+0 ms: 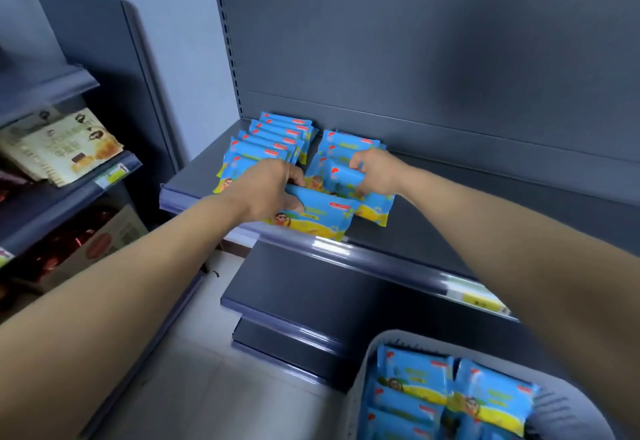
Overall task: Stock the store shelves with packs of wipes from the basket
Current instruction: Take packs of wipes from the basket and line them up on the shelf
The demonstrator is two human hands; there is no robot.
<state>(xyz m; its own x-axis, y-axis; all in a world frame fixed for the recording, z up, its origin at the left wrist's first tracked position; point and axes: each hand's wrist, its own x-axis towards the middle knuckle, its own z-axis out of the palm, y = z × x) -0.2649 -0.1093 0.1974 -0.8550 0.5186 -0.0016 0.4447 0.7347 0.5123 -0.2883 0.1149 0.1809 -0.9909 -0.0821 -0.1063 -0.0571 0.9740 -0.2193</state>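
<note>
Blue and yellow packs of wipes stand in two rows on the dark grey shelf (433,231). The left row (277,134) has several packs, the right row (349,143) a few. My left hand (266,190) grips a pack of wipes (318,214) at the shelf's front edge, tilted forward. My right hand (375,169) grips another pack (374,202) at the front of the right row. A grey basket (568,401) at the lower right holds several more packs (450,387).
Lower dark shelves (304,294) step out below the stocked one. A neighbouring shelf unit on the left holds boxed goods (65,148) and a cardboard carton (104,238). A yellow price label (481,297) sits on the shelf rail. Pale floor (214,370) lies below.
</note>
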